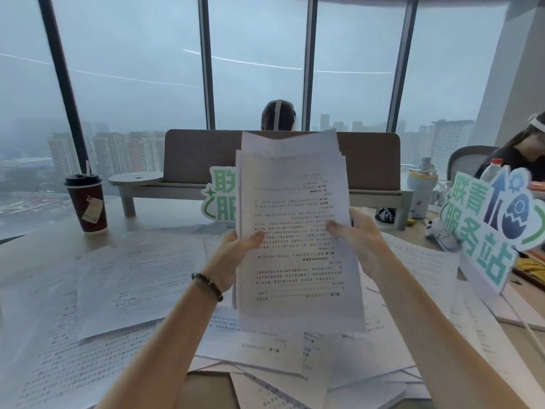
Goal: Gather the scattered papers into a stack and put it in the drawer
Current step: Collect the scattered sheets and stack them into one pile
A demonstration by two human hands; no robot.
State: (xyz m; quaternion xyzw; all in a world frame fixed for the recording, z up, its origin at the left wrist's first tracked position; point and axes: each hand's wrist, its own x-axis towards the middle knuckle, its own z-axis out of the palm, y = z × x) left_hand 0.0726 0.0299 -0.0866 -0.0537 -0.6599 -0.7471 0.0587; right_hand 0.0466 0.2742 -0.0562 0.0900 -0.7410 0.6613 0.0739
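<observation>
Right now you hold a stack of printed papers (298, 231) upright in front of you, lifted off the desk (38, 246). Your left hand (236, 255) grips the stack's left edge, thumb curled over the front sheet and the other fingers hidden behind it. Your right hand (359, 240) grips the right edge the same way, its thumb lying across the printed lines. A dark beaded bracelet (208, 286) sits on your left wrist. The stack's sheets are not squared: corners and edges stick out at the top and along the left side, and the top edge dips in the middle.

Under and around your arms, loose sheets (141, 278) lie spread across the desk, overlapping one another at different angles; more of them (280, 355) pile up just below the held stack and run off to the right. The drawer does not show in this view.

At the far left of the desk stands a dark red paper cup (88, 202) with a black lid. Behind the stack a green-and-white cut-out sign (218, 196) is partly hidden by the papers, and a larger one of the same kind (489, 231) stands at the right. A brown desk divider (206, 154) runs across the back, with a person's head (278, 115) showing above it. Another person (522, 154) sits at the far right.
</observation>
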